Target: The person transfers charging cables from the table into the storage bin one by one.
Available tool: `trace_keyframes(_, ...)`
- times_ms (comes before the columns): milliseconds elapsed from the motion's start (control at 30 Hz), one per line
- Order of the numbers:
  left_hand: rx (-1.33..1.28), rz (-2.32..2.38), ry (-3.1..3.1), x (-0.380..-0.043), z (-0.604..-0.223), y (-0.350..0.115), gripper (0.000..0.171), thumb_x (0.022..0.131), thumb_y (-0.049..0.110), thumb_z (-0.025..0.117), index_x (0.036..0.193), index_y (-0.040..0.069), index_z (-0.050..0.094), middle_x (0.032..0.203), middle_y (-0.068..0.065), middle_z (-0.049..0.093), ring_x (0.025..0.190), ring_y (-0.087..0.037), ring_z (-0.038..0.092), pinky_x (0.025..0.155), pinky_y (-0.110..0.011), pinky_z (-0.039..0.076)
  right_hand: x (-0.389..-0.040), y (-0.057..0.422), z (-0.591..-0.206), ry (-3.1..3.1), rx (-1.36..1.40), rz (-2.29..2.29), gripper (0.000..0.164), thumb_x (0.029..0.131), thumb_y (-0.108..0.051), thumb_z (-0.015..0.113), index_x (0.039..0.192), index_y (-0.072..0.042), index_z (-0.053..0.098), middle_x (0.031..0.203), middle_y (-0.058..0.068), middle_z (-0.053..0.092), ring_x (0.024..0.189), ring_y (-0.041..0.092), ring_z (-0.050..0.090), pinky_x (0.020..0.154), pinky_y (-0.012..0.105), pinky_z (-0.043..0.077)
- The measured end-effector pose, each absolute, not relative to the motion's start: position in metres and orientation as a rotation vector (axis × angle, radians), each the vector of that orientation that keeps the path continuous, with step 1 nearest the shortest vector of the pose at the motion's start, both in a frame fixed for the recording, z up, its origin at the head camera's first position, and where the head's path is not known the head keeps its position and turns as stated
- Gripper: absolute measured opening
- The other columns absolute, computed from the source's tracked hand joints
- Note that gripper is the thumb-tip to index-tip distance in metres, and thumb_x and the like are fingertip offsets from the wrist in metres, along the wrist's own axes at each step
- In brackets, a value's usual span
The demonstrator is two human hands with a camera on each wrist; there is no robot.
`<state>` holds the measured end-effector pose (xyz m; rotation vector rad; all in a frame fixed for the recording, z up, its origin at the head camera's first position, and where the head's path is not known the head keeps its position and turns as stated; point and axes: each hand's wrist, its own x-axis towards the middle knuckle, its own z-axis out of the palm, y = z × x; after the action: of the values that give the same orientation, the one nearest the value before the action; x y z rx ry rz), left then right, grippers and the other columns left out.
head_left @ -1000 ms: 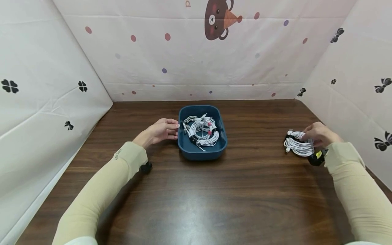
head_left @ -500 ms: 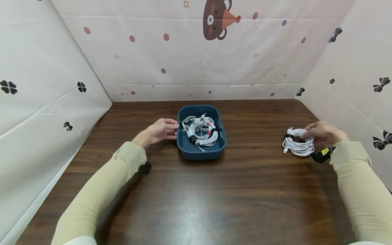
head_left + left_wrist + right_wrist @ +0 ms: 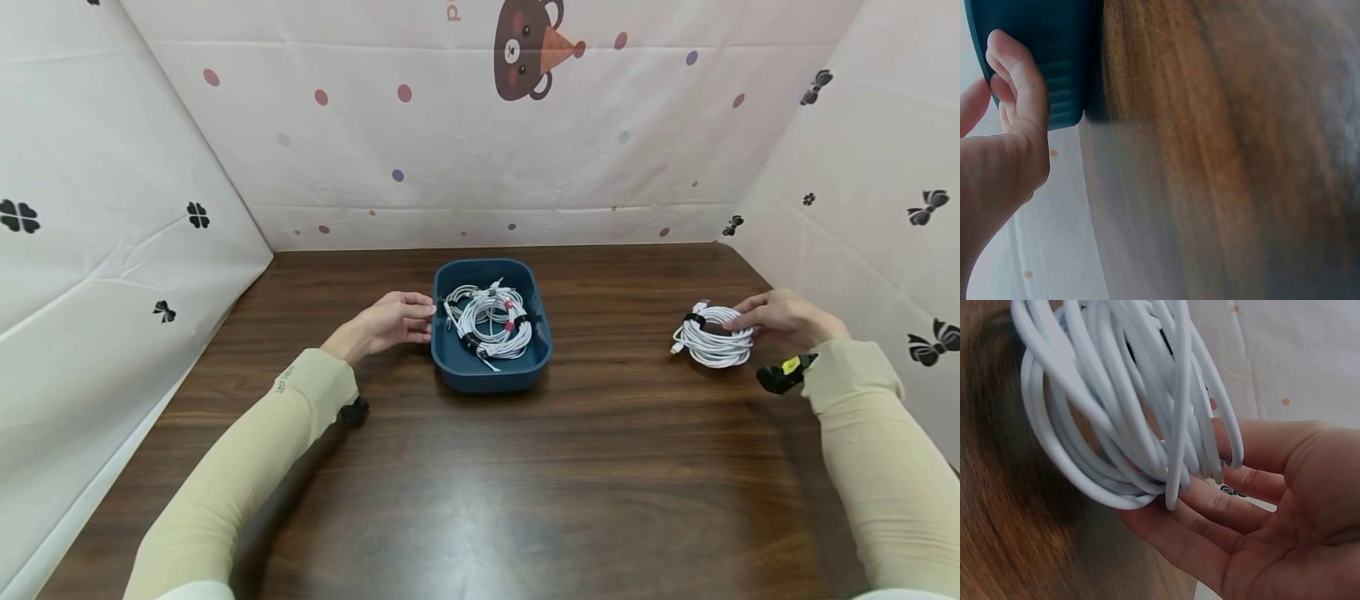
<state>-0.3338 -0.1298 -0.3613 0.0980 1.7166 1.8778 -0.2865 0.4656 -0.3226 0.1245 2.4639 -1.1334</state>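
In the head view a coiled white cable (image 3: 717,337) with a black tie hangs from my right hand (image 3: 791,321), which pinches it by the right side of its loops. The right wrist view shows the thumb and fingers (image 3: 1200,550) at the edge of the thick white coil (image 3: 1110,394). My left hand (image 3: 390,323) touches the left side of a dark blue plastic box (image 3: 491,382). Its fingers (image 3: 1025,81) lie fairly straight along the outer wall, with the thumb at the rim. Several coiled white cables (image 3: 498,337) with black and red ties lie inside the box.
The box stands on a dark brown wooden table (image 3: 622,467), towards the back. Printed white sheets (image 3: 450,133) hang behind and on both sides. Small black wrist devices (image 3: 783,375) sit under the cuffs.
My right hand has raised the coiled cable off the table and shifted it a little to the left. My left hand stays against the box; the view has drifted slightly.
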Motion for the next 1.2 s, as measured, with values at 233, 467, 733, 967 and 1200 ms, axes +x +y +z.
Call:
trace_keyframes(233, 0.094, 1.887, 1.717, -0.335, -0.362, -0.129, 0.021, 0.099, 0.011, 0.053, 0.116, 0.001, 0.047, 0.084, -0.005, 0.063, 0.073, -0.017, 0.062, 0.071, -0.031, 0.058, -0.288, 0.460, -0.320, 2.480, 0.127, -1.156, 0.026, 0.091, -0.019, 0.067, 0.108, -0.001, 0.060, 0.087, -0.007, 0.066, 0.080, 0.007, 0.064, 0.075, 0.028, 0.057)
trace_keyframes(467, 0.111, 1.878, 1.713, -0.334, -0.361, -0.129, 0.023, 0.099, 0.011, 0.053, 0.118, 0.000, 0.046, 0.084, -0.006, 0.063, 0.073, -0.016, 0.063, 0.072, -0.031, 0.059, -0.290, 0.454, -0.318, 2.529, 0.106, -1.090, 0.042, 0.091, -0.023, 0.067, 0.117, 0.008, 0.055, 0.085, -0.009, 0.066, 0.079, 0.007, 0.064, 0.075, 0.028, 0.057)
trace_keyframes(733, 0.102, 1.875, 1.719, -0.332, -0.360, -0.130, 0.024, 0.099, 0.012, 0.054, 0.119, 0.001, 0.046, 0.087, -0.007, 0.063, 0.074, -0.016, 0.063, 0.072, -0.031, 0.059, -0.298, 0.443, -0.315, 2.535, 0.091, -1.136, 0.044, 0.091, -0.020, 0.066, 0.120, 0.011, 0.053, 0.081, -0.010, 0.067, 0.075, 0.006, 0.066, 0.073, 0.028, 0.058)
trace_keyframes(967, 0.103, 1.873, 1.716, -0.333, -0.361, -0.130, 0.024, 0.099, 0.013, 0.054, 0.119, 0.001, 0.046, 0.087, -0.006, 0.064, 0.074, -0.016, 0.063, 0.073, -0.031, 0.059, -0.301, 0.429, -0.311, 2.522, 0.072, -1.157, 0.042, 0.091, -0.019, 0.067, 0.119, 0.009, 0.054, 0.080, -0.010, 0.067, 0.075, 0.006, 0.066, 0.072, 0.027, 0.058)
trace_keyframes(1200, 0.090, 1.877, 1.710, -0.332, -0.360, -0.130, 0.027, 0.099, 0.013, 0.053, 0.122, 0.000, 0.045, 0.087, -0.006, 0.064, 0.074, -0.016, 0.063, 0.072, -0.030, 0.059, -0.306, 0.417, -0.305, 2.528, 0.071, -1.164, 0.038, 0.091, -0.019, 0.067, 0.116, 0.008, 0.057, 0.078, -0.009, 0.068, 0.072, 0.005, 0.064, 0.068, 0.025, 0.056)
